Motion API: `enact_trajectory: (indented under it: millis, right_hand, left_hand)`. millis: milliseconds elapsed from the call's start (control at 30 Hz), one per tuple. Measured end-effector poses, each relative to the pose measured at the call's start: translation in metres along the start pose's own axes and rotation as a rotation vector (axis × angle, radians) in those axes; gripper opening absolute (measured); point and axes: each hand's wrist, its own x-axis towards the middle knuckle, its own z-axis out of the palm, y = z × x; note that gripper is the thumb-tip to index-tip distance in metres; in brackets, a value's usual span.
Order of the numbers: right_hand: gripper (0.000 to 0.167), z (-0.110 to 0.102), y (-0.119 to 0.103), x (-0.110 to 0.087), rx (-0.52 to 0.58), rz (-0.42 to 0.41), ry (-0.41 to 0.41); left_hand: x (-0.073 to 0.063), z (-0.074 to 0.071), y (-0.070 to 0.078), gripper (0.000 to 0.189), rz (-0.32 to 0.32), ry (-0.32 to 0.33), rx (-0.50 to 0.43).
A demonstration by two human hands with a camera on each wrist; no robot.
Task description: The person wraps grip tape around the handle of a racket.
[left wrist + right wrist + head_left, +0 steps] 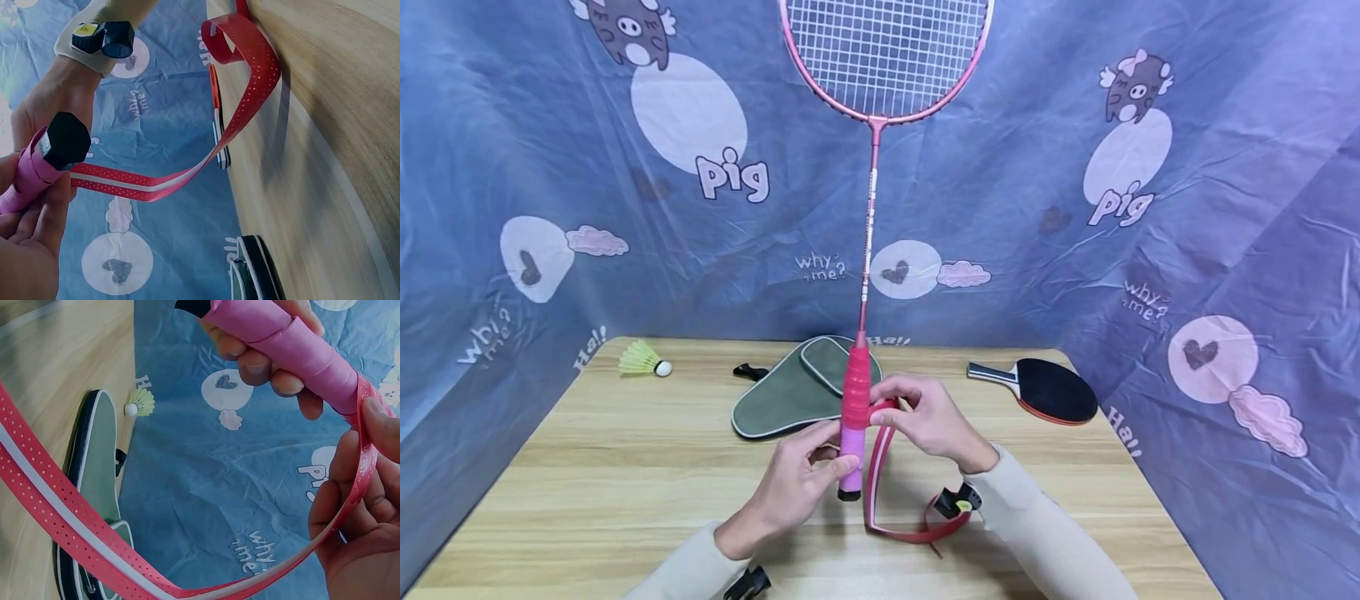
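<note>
A pink badminton racket [887, 62] stands upright over the table, its head partly cut off by the head view's top edge. My left hand [793, 483] grips the lower handle, which has a purple-pink wrap [306, 353] and a black end cap [65, 140]. Red overgrip tape [874, 487] covers the handle's upper part in ridged turns. With thumb and fingers, my right hand [928, 417] pinches the tape just right of the handle. From there the loose, perforated tape, with a white strip along its back, hangs in a loop and curls near the right wrist.
Behind the handle lies a green paddle case [790, 392] with white piping. A yellow shuttlecock [643, 360] rests at the back left of the wooden table [587, 475]. At the back right is a black table tennis paddle [1054, 390]. Printed blue cloth [737, 275] hangs around the table.
</note>
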Motion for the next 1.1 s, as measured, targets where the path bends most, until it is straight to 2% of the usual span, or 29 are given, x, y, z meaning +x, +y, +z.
enact_trajectory:
  millis: [400,567,700,900,1000,1100]
  right_hand:
    - [0.017,0.0,0.0,-0.002,0.09,-0.025,0.001]
    - [0.024,0.0,0.003,-0.001,0.142,-0.008,-0.02]
    - [0.032,-0.001,0.007,0.0,0.155,-0.026,-0.069]
    - [0.037,-0.007,0.009,0.002,0.176,-0.04,-0.201]
    - [0.037,-0.009,0.009,0.002,0.172,-0.029,-0.245]
    - [0.034,-0.009,0.01,0.001,0.167,-0.025,-0.249]
  left_hand:
    - [-0.001,0.0,0.004,0.035,-0.004,-0.087,-0.101]
    - [-0.001,0.0,0.006,0.032,-0.026,-0.141,-0.141]
    - [-0.001,-0.002,0.006,0.031,-0.006,-0.176,-0.166]
    - [0.0,-0.005,0.002,0.029,0.052,-0.222,-0.155]
    - [0.001,-0.005,0.0,0.029,0.046,-0.24,-0.153]
    - [0.001,-0.004,-0.001,0.031,0.014,-0.229,-0.132]
